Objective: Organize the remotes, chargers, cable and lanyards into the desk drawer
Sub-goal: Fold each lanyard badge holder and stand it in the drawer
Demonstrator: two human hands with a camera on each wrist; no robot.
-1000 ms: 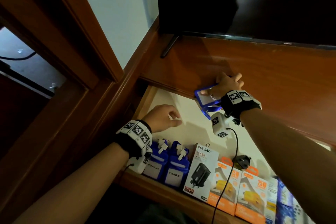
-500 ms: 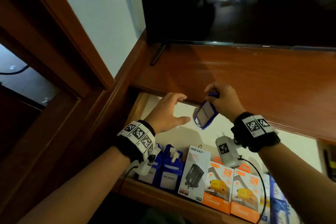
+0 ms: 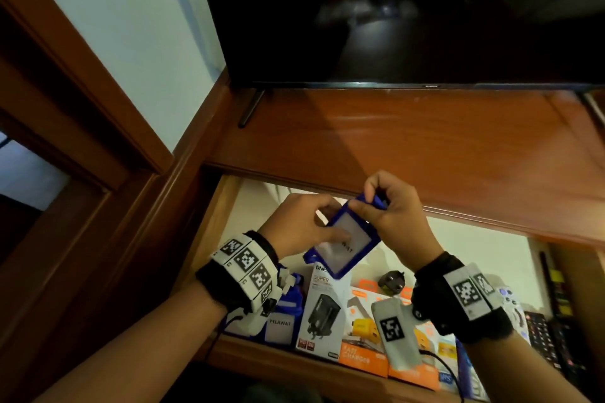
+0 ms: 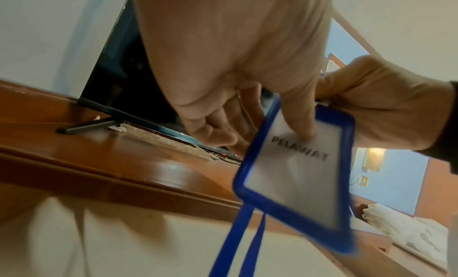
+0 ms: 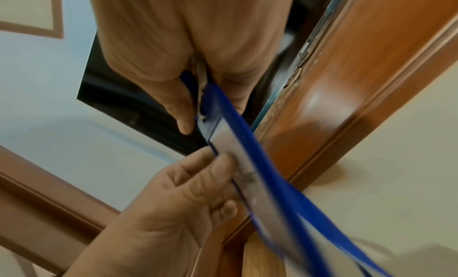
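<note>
Both hands hold one blue-framed badge holder [image 3: 347,240] in the air above the open desk drawer [image 3: 226,203], tilted, card face toward the head camera. Left hand [image 3: 302,227] pinches it at the left edge, thumb laid flat on the white card by the printed word PELAWAT, other fingers curled behind. Right hand [image 3: 394,211] grips the top end at the clip, fingers curled tight round the blue strap [image 4: 244,240], which hangs down in a loop below the badge in the left wrist view. Right wrist view blurred, shows the badge edge-on between both hands. In the drawer, front row from left: two more blue PELAWAT lanyard badges [image 3: 280,321] partly hidden under the left wrist, a white charger box [image 3: 322,311] with a black plug pictured on it, orange fast-charger boxes [image 3: 360,347] beside it. A loose black plug [image 3: 393,280] lies on the drawer floor behind the boxes. Dark remotes [image 3: 543,334] lie at the right end, partly hidden by the right wrist. Drawer sits under the brown wooden desk top [image 3: 409,141], where a dark TV [image 3: 393,10] stands on its foot.
</note>
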